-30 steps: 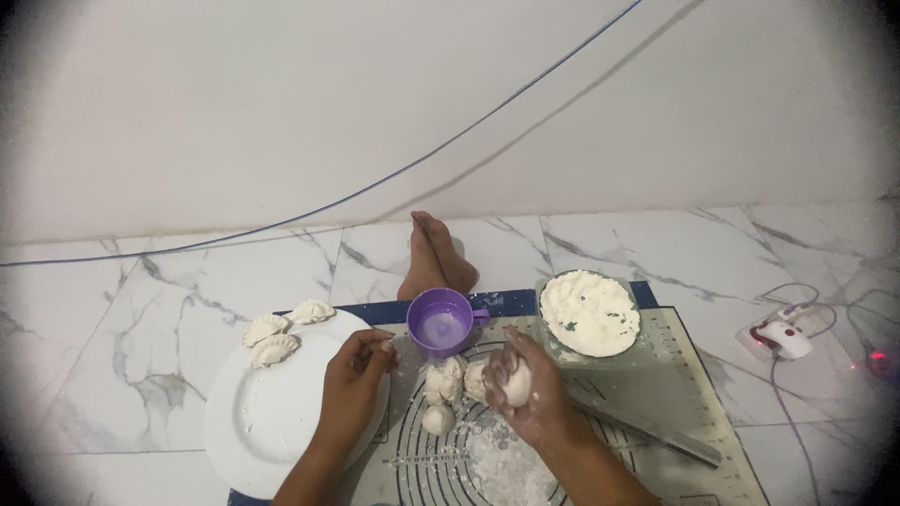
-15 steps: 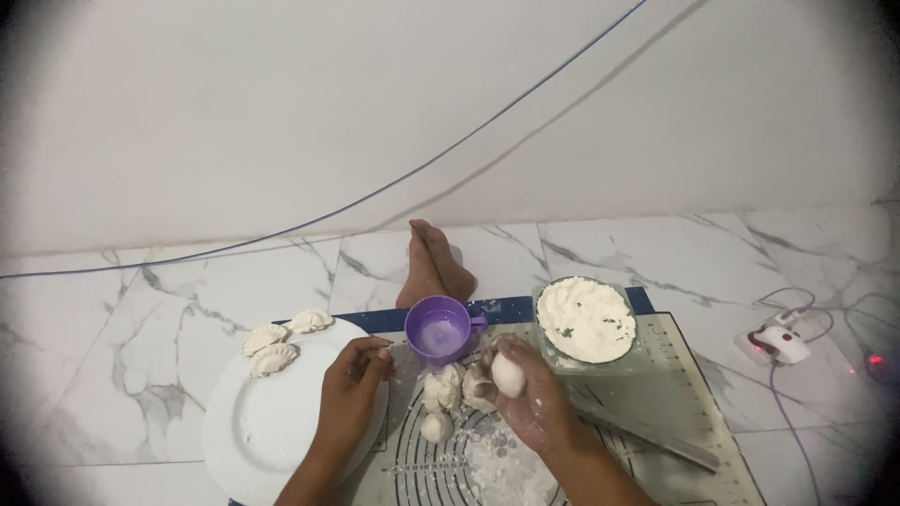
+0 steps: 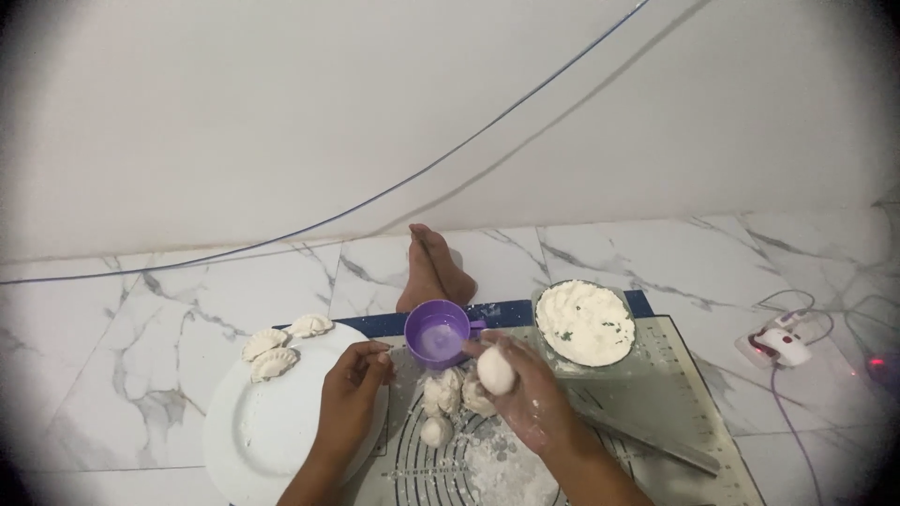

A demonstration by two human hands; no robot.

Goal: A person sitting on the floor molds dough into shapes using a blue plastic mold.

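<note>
My right hand (image 3: 525,398) holds a white dough ball (image 3: 495,371) just in front of a purple cup (image 3: 437,334) with liquid in it. My left hand (image 3: 350,394) rests on the edge of a white plate (image 3: 246,440), fingers loosely curled, holding nothing that I can see. Three folded dumplings (image 3: 272,354) lie at the plate's far rim. Several more dough pieces (image 3: 444,398) sit on a floured rolling mat (image 3: 656,394) between my hands. A bowl of white filling with green flecks (image 3: 585,323) stands on the mat to the right of the cup.
My bare feet (image 3: 431,267) rest on the marble floor beyond the cup. A metal blade-like tool (image 3: 647,440) lies on the mat at right. A white and red power adapter with a cable (image 3: 780,345) sits on the floor at far right. A blue cable (image 3: 375,199) crosses the wall.
My right hand has lifted the dough ball a little toward the cup. The left hand stays at the plate's edge. The view has shifted slightly.
</note>
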